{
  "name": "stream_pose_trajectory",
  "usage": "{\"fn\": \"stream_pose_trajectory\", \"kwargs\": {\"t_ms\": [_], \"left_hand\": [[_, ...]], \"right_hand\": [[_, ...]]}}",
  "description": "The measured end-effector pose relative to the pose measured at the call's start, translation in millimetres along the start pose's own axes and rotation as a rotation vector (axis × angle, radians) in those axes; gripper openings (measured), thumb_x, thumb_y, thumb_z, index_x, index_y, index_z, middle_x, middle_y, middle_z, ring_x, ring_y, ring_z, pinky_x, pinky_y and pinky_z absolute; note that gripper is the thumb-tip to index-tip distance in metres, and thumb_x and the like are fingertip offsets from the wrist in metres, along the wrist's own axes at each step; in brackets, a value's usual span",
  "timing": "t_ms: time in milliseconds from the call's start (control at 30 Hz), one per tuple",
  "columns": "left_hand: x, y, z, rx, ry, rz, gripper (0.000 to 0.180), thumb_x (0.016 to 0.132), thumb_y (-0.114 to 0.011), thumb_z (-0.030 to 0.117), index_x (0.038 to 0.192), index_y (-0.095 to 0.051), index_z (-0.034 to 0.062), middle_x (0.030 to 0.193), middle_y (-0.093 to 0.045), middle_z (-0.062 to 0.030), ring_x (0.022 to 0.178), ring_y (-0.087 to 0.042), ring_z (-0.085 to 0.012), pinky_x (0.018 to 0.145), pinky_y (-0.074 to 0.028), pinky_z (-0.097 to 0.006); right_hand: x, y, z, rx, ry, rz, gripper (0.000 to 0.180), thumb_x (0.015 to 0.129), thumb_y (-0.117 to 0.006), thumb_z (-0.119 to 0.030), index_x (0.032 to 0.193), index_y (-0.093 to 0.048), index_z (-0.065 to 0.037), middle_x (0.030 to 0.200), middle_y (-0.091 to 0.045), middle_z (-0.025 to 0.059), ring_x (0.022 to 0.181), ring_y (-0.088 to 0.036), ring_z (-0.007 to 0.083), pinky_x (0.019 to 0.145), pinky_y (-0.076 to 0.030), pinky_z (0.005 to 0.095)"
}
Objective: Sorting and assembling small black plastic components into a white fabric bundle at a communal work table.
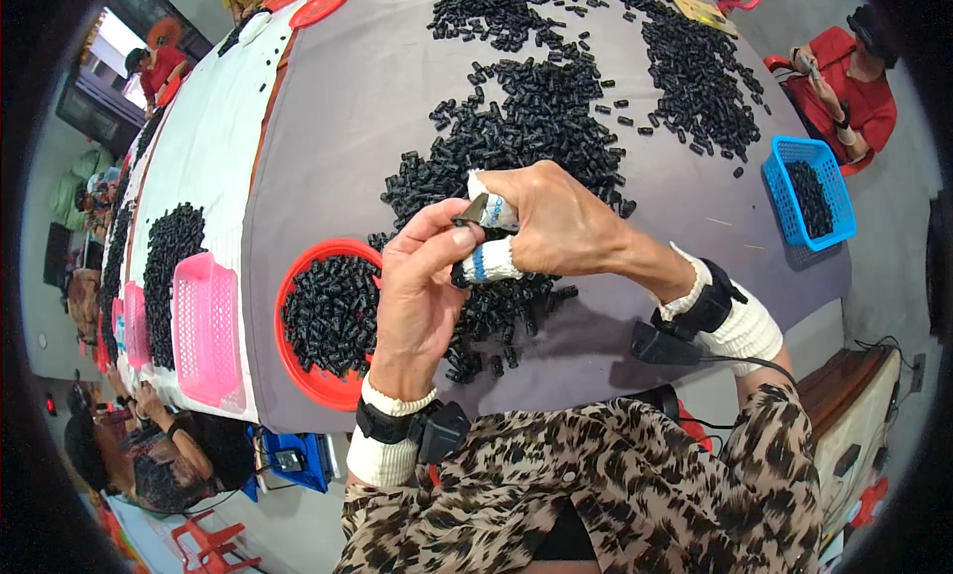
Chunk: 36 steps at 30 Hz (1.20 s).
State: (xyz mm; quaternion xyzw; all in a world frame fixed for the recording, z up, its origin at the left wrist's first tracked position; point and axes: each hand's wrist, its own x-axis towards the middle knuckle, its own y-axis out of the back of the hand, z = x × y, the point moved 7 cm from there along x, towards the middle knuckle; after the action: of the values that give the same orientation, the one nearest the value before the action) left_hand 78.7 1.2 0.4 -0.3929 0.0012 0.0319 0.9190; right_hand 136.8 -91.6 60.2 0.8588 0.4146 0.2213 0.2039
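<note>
Both my hands meet above a large heap of small black cylindrical parts (526,118). Pinched between thumb and forefinger of my left hand (422,296) is a small black part (463,222), mostly hidden by the fingertips. My right hand (561,222) wears white knit finger covers (492,260) and grips a small metal blade (474,211). The blade's tip sits against or very close to the black part; contact is hard to make out. Just left of my left hand stands a round red tray (288,361) filled with similar black parts.
A grey cloth (318,167) covers the table. At the right edge is a blue basket (849,222) with black parts, near a seated person in red (864,103). A pink basket (208,326) stands at left, beside another black heap (174,242). Other people sit around the tables.
</note>
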Motion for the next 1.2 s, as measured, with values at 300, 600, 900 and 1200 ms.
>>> {"fn": "stream_pose_trajectory", "kwargs": {"t_ms": [300,600,900,1200], "left_hand": [[-1.8,2.2,-4.5,-0.07,-0.019,0.097,0.026,0.088,-0.052,0.01,0.11,-0.052,-0.0043,0.098,-0.06,-0.0101,0.089,-0.059,-0.0143,0.079,-0.05,-0.028],[-4.8,-0.6,-4.2,-0.056,-0.019,0.023,0.025,0.088,-0.052,0.01,0.11,-0.053,-0.0029,0.099,-0.06,-0.0097,0.089,-0.059,-0.0151,0.079,-0.05,-0.029],[-3.4,0.9,-3.2,-0.02,-0.026,0.037,0.023,0.089,-0.051,0.009,0.109,-0.054,-0.0031,0.098,-0.06,-0.0096,0.088,-0.06,-0.0146,0.079,-0.051,-0.029],[-3.6,1.9,-5.7,-0.073,-0.008,0.027,0.026,0.087,-0.052,0.008,0.11,-0.05,-0.0054,0.1,-0.06,-0.0121,0.09,-0.06,-0.0185,0.081,-0.05,-0.03]], "right_hand": [[2.0,0.3,8.7,-0.034,0.02,-0.005,0.035,0.064,-0.07,-0.028,0.073,-0.056,0.002,0.065,-0.059,0.0152,0.058,-0.057,0.0277,0.057,-0.045,0.0364],[2.5,-8.8,5.4,-0.064,-0.004,-0.141,0.037,0.066,-0.07,-0.029,0.075,-0.057,0.004,0.067,-0.06,0.0173,0.06,-0.058,0.0289,0.059,-0.045,0.0381],[4.1,-11.4,5.9,-0.047,0.051,-0.142,0.037,0.067,-0.068,-0.031,0.073,-0.056,0.004,0.064,-0.059,0.0176,0.058,-0.057,0.0312,0.058,-0.045,0.0386],[3.1,-14.5,11.4,-0.054,0.058,-0.125,0.038,0.07,-0.065,-0.032,0.073,-0.056,0.004,0.064,-0.059,0.0193,0.058,-0.057,0.0331,0.056,-0.044,0.0397]]}}
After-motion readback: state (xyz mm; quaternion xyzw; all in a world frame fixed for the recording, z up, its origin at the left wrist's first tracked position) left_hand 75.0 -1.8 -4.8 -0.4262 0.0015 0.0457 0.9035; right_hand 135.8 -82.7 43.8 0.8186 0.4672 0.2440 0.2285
